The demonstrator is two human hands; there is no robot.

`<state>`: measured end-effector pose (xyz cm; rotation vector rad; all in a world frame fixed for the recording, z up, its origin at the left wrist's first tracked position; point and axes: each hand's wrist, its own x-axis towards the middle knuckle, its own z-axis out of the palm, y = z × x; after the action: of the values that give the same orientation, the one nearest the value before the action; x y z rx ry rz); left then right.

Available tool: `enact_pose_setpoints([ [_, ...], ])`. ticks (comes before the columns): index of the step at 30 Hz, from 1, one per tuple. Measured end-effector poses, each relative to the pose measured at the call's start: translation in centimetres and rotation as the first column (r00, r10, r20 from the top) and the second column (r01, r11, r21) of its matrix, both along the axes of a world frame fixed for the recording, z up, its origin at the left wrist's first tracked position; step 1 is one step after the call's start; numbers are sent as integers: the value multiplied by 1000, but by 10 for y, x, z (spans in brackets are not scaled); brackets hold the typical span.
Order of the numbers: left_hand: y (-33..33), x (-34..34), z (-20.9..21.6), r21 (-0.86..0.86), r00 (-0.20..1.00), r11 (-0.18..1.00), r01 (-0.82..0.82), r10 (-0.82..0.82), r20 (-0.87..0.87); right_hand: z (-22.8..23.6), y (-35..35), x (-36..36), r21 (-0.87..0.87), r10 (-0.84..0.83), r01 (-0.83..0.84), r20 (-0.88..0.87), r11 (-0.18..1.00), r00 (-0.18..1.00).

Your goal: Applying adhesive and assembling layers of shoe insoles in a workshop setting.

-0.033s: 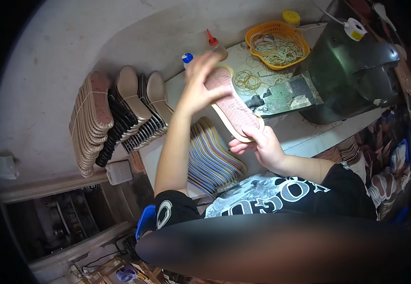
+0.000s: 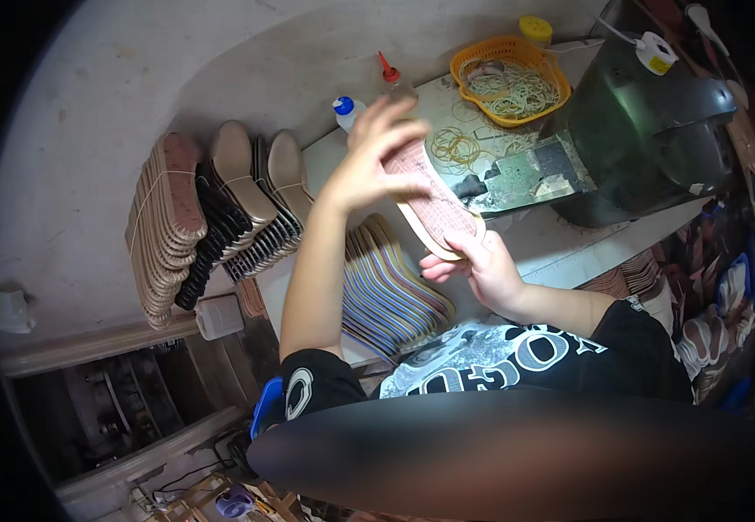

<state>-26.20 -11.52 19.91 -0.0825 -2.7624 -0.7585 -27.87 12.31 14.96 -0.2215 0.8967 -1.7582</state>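
A pink shoe insole (image 2: 434, 204) with a fine grid pattern and a cream rim is held tilted above the bench. Its near end is pinched by my right hand (image 2: 490, 271), thumb on top and fingers beneath. Over the far end, my left hand (image 2: 375, 165) has its fingers spread, smeared by motion; the thumb lies across the insole's face. Part of that far end is hidden behind the left fingers. Below the hands, a fanned row of striped-edged insoles (image 2: 395, 291) lies on the bench.
Banded stacks of beige soles (image 2: 164, 222) and black-edged soles (image 2: 247, 187) stand at left. Behind are a blue-capped bottle (image 2: 345, 111), a red-nozzled bottle (image 2: 392, 78) and an orange basket (image 2: 463, 83) of rubber bands. A dark green machine (image 2: 647, 139) stands at right.
My left fingers have shifted slightly to the right and now cover more of the insole's far end. My right hand and the insole stay nearly in place.
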Motion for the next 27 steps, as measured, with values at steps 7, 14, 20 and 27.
enact_pose_setpoints([
  [7, 1, -16, 15, -67, 893, 958, 280, -234, 383, 18, -9, -3, 102, 23, -28, 52, 994, 998],
  [14, 6, -3, 27, -47, 821, 973, 225, -163, 548, 17, -10, -10, 114, 85, -88, 30, 990, 996],
  [20, 30, 20, 37, -78, 824, 996, 45, 7, 567, 19, -9, -17, 149, 102, -93, -49, 984, 994],
  [27, 50, 38, 35, -5, 760, 980, -200, 158, 630, 27, -7, -19, 173, 93, -79, -76, 982, 993],
])
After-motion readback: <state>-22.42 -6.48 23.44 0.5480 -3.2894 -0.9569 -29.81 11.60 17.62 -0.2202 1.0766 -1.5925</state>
